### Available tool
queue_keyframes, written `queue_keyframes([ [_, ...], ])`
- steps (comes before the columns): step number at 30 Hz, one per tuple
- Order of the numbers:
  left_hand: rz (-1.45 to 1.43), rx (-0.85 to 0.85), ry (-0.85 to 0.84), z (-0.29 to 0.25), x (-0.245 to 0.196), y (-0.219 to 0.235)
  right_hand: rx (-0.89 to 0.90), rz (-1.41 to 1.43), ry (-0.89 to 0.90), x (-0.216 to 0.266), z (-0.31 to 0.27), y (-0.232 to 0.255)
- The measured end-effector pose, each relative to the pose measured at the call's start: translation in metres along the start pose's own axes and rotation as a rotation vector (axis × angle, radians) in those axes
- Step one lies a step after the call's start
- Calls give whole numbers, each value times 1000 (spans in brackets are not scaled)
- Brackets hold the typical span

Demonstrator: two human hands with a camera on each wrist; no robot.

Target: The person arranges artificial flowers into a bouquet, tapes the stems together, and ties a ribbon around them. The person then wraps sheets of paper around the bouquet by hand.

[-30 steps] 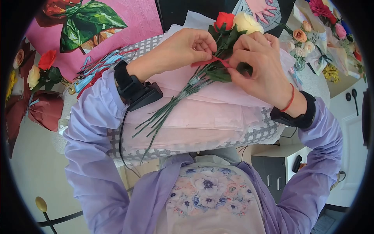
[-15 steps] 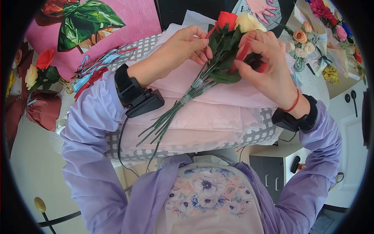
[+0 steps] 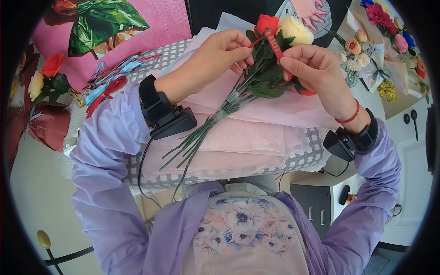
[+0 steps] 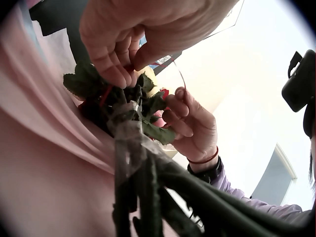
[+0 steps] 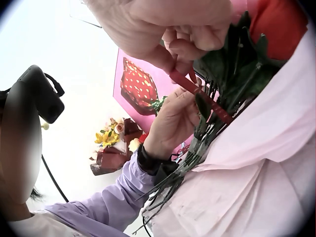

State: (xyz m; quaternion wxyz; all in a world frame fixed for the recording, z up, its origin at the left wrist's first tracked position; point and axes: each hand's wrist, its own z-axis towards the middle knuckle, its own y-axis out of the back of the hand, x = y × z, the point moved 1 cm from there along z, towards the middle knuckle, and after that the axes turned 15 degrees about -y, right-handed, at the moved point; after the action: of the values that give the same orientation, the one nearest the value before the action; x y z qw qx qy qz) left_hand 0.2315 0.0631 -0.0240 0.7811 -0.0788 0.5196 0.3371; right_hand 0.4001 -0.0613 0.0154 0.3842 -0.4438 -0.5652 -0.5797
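Artificial roses, a red rose (image 3: 266,23) and a cream rose (image 3: 295,30) among them, lie with their green stems (image 3: 201,130) bound by clear tape over pink wrapping paper (image 3: 233,146). The left hand (image 3: 222,52) pinches one part of a red ribbon at the left side of the leaves. With thumb and fingers the right hand (image 3: 316,68) pinches the red ribbon (image 3: 274,45) on the other side, where it stretches over the leaves below the blooms. In the right wrist view the ribbon (image 5: 210,102) crosses the stems under the right hand (image 5: 168,29).
Loose blue and red ribbons (image 3: 107,87) lie at the table's left, beside a pink bag (image 3: 165,23) and a dark red wrapped bouquet (image 3: 48,128). More bouquets (image 3: 366,55) stand at the right. A grey-and-white checked cloth (image 3: 302,158) shows around the paper.
Both hands have drawn apart from the stems' middle, the left slightly up and left. The ribbon, earlier between both hands lower down, now crosses higher by the red rose, and the right hand has shifted right.
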Motion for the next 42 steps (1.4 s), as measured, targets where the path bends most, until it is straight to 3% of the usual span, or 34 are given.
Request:
queue_keyframes([
  [5,39,5,33,1,-3,2,-36,-75,-91,1,1,1],
  [8,101,3,-30,1,-1,3,-16,-117,-140,5,1,4],
  [14,166,64,9,5,-4,6,-60,-114,-90,6,3,5],
  [16,74,25,93,5,-7,8,-45,-129,-71,2,6,7],
  [26,-58,68,90,5,-12,10,-39,-133,-28,1,7,7],
  [31,-293,57,142,7,-5,15,-43,-112,-45,3,5,9],
  [35,-294,99,96,7,0,17,-45,-81,-60,4,4,8],
  [42,-201,184,201,7,6,26,-41,-85,-40,2,7,8],
])
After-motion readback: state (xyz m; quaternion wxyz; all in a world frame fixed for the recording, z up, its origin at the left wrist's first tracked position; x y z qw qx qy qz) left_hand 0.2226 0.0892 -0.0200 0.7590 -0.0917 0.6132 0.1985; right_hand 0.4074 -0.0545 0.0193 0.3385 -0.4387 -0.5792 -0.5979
